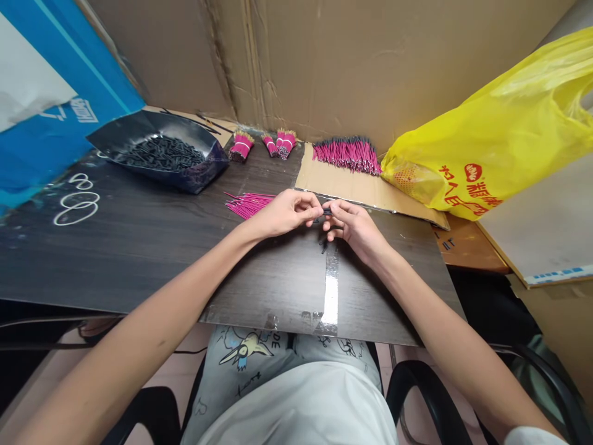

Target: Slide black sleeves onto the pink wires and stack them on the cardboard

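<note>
My left hand (288, 213) and my right hand (352, 225) meet over the middle of the dark board (139, 247). Both pinch one small dark piece (327, 211) between their fingertips; a short pink wire may be in it, too small to be sure. Just left of my left hand lies a loose fan of pink wires (248, 203). A few small black pieces (323, 245) lie on the board under my right hand.
An open dark bag of small black tubes (162, 153) sits at the back left. Tied pink wire bundles (281, 143) and a row of pink wires (347, 154) lie at the back on cardboard (333, 182). A yellow plastic bag (500, 136) fills the right.
</note>
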Demonstrator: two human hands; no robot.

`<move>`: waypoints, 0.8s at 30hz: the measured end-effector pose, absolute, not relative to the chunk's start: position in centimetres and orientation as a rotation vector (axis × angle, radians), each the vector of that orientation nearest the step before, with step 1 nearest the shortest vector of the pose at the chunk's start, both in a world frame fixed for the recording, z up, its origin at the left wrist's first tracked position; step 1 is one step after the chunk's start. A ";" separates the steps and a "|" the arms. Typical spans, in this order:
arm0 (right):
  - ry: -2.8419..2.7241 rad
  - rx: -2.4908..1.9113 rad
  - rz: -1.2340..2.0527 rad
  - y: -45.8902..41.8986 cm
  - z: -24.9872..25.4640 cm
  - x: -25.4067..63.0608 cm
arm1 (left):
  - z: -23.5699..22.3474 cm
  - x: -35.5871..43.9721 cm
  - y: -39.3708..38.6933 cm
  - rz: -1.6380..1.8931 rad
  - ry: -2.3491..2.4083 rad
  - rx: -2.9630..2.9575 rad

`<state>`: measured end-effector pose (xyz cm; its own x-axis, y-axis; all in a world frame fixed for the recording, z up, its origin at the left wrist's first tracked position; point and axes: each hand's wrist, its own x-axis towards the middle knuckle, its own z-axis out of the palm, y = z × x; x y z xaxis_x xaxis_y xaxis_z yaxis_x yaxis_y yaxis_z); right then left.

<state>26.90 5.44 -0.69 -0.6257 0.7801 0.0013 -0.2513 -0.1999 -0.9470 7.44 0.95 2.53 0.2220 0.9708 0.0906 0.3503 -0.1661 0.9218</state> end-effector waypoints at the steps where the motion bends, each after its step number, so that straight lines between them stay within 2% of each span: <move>1: -1.362 -0.650 1.891 5.4 -0.8 26.9 | 2.5 7.5 0.9 0.948 1.250 1.668; 24: -1.385 -0.570 1.807 5.2 -0.3 26.8 | 2.6 7.2 0.9 0.940 1.262 1.761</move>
